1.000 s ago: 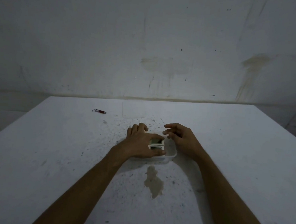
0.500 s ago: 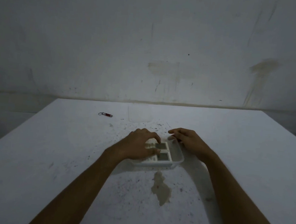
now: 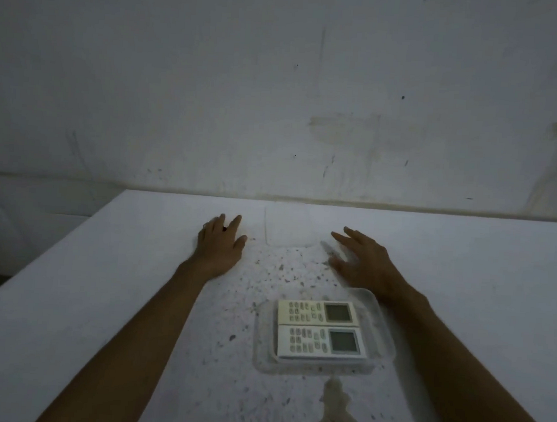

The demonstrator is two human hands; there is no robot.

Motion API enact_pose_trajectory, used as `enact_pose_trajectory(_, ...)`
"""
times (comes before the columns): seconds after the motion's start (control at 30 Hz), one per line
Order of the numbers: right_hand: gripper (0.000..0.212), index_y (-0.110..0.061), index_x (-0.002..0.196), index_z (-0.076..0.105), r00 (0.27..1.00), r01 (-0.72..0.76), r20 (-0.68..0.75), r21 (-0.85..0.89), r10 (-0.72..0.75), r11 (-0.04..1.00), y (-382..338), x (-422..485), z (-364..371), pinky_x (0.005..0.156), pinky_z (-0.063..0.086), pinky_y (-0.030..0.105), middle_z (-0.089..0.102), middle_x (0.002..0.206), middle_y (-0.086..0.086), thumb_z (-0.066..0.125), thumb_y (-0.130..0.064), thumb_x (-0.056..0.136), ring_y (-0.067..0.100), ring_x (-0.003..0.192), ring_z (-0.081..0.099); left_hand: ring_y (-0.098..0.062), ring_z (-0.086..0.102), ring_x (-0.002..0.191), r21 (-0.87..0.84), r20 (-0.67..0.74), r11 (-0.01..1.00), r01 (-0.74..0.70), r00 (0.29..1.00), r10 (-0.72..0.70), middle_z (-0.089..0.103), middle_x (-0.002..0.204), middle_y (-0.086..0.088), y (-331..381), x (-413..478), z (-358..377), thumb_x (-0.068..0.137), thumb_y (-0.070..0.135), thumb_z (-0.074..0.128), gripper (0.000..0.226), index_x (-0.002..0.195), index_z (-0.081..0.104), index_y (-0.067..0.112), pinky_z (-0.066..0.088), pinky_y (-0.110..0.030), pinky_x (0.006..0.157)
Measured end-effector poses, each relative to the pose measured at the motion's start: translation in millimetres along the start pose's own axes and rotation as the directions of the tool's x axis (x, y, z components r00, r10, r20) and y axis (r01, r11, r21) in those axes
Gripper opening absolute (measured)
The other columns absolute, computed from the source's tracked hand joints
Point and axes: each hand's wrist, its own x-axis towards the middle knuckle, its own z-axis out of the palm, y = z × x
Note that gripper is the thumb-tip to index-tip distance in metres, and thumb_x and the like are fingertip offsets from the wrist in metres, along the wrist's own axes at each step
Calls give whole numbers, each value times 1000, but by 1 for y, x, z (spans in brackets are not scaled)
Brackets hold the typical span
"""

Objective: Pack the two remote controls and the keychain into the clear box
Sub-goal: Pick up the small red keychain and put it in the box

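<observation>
Two white remote controls lie side by side in the clear box, the far remote and the near remote, screens to the right. Both hands are stretched beyond the box. My left hand lies flat with fingers apart at the far left, over the spot of the small red keychain, of which only a speck shows between two fingers. My right hand hovers open and blurred just past the box's far right corner, holding nothing.
A clear flat lid lies on the white table between my two hands, near the far edge and the wall. A brownish stain marks the table in front of the box. Dark specks are scattered around the middle.
Both hands have left the box and remotes and moved forward, the left to the keychain, the right toward the lid. My head has tilted, so the box now sits lower in view.
</observation>
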Motion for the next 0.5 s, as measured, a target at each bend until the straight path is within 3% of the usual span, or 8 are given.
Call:
enact_pose_trajectory(0.1, 73, -34, 159, 26, 1000, 2, 17, -62, -1, 998, 7, 4, 12, 123, 16, 46, 25, 169, -2, 39, -68, 95, 21, 156, 21, -27, 12, 156, 9, 16, 1000, -16, 1000, 16, 20, 169, -8, -2, 5, 7, 108, 31, 30, 53, 159, 27, 16, 9, -46, 126)
enact_pose_trajectory(0.2, 74, -34, 158, 26, 999, -3, 31, -103, 7, 995, 11, 6, 18, 124, 15, 46, 23, 169, -3, 27, -73, 95, 20, 156, 20, -24, 19, 155, -166, -43, 986, -17, 999, 10, 28, 166, -8, -5, -1, 8, 102, 9, 37, 57, 158, 32, 16, 16, -42, 126)
enact_pose_trajectory(0.33, 69, -32, 154, 39, 999, -6, 43, -80, 9, 997, 6, 6, 11, 124, 20, 46, 30, 167, -2, 33, -69, 96, 20, 154, 26, -25, 44, 143, -344, -156, 937, -66, 988, 12, 54, 149, -12, -6, -6, 8, 98, -6, 44, 45, 137, 62, 9, 27, -32, 121)
enact_pose_trajectory(0.4, 54, -27, 144, 56, 1000, -7, -9, 68, 8, 998, 1, -3, 1, 121, 31, 41, 49, 156, -1, 47, -56, 100, 19, 146, 43, -26, 61, 127, -374, -202, 923, -89, 979, 12, 69, 130, -14, -8, -6, 2, 97, -6, 51, 33, 120, 73, 4, 37, -27, 112)
enact_pose_trajectory(0.5, 33, -24, 126, 73, 978, -66, -150, 446, 147, 892, 0, -21, -14, 111, 46, 35, 73, 128, -4, 59, -38, 100, 11, 121, 66, -24, 71, 105, -310, -248, 937, -160, 965, 83, 78, 111, -10, -12, -10, -13, 95, 1, 62, 22, 106, 79, 8, 54, -37, 100)
